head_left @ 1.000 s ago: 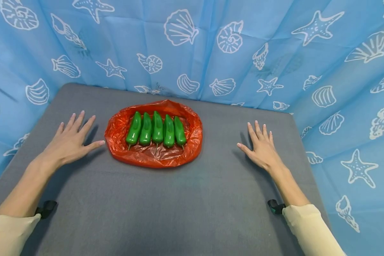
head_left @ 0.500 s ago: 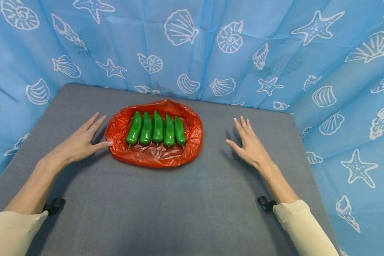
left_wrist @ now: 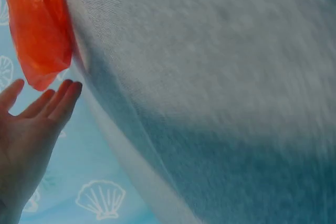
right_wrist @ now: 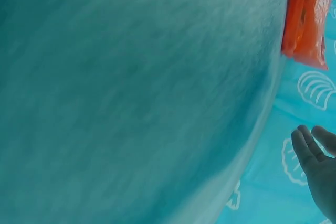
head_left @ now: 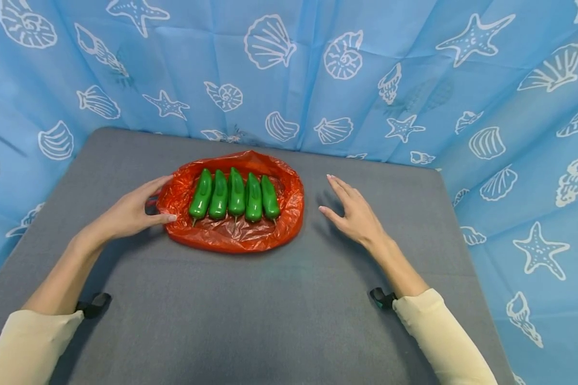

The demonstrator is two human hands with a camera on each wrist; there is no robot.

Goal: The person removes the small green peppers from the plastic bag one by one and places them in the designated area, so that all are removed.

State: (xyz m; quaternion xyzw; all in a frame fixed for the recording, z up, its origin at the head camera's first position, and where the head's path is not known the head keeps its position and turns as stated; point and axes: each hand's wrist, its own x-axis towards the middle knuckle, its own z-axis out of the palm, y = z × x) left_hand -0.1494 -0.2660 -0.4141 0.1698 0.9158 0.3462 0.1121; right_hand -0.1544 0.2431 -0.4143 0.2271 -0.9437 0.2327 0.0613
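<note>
Several glossy green peppers (head_left: 236, 192) lie side by side in a row, stems toward me, inside a red plastic bag (head_left: 231, 241) whose rim is spread wide. My left hand (head_left: 127, 214) is at the bag's left edge, thumb and fingers apart on either side of it. In the left wrist view the fingertips of the left hand (left_wrist: 26, 145) are just short of the bag (left_wrist: 42, 30). Right of the bag hovers my right hand (head_left: 358, 216), fingers extended and holding nothing. The right wrist view shows the bag (right_wrist: 307, 22) apart from the right hand (right_wrist: 320, 171).
A grey cloth-covered table (head_left: 289, 321) carries the bag toward its far side. Beyond the far and right edges hangs a blue curtain (head_left: 308, 80) printed with white shells and starfish. Black wrist straps (head_left: 93, 305) sit at both sleeve cuffs.
Both hands have moved inward toward the bag. The left has gone from beside the bag to its left edge, and the right has come closer from the right. Bag and peppers stay put.
</note>
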